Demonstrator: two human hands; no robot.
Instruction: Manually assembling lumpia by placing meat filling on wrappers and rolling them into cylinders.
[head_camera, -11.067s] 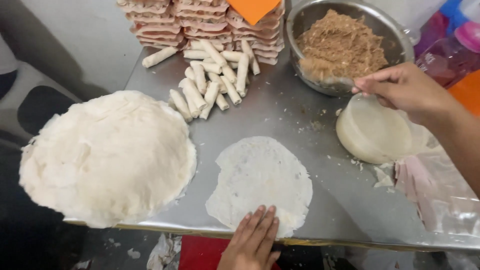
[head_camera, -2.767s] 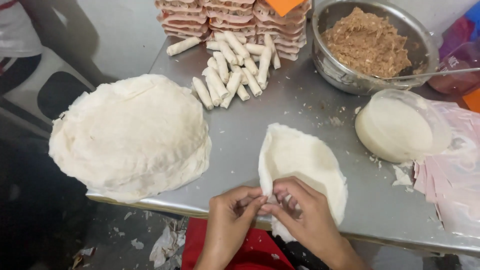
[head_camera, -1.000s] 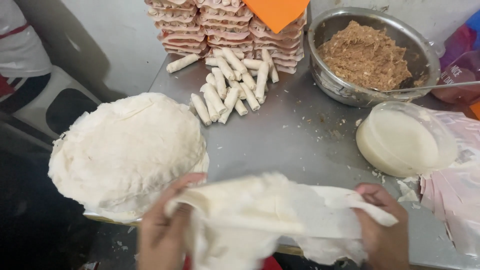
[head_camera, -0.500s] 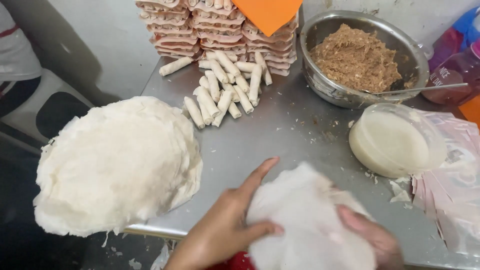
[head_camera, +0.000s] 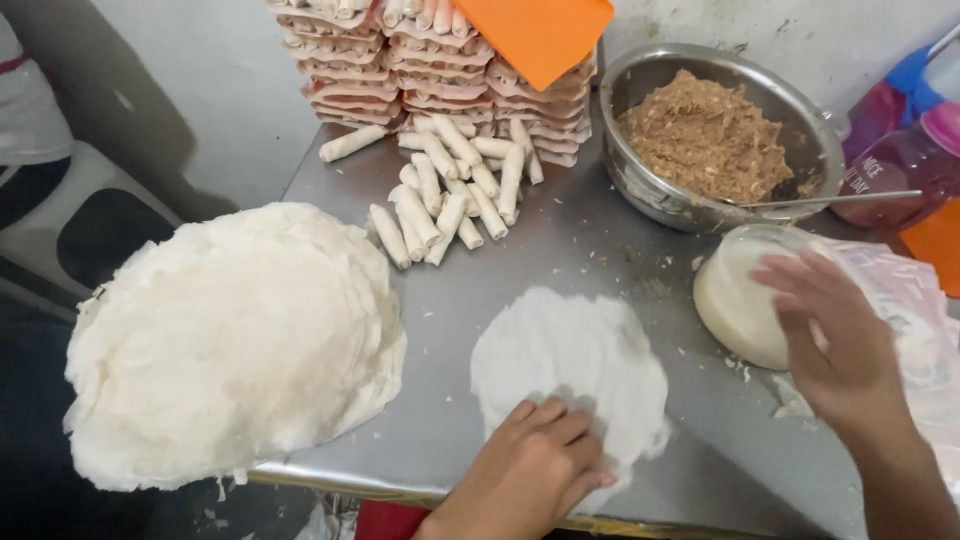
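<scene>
A single round wrapper is laid flat near the front edge of the steel counter. Its near rim is pressed by the left hand, fingers together and flat. The right hand, fingers spread and empty, is held over the bowl of white paste toward the right edge.

On the worktop, the wrapper stack lies lower left, a single wrapper centre, rolls above it, and the filling bowl upper right.
</scene>
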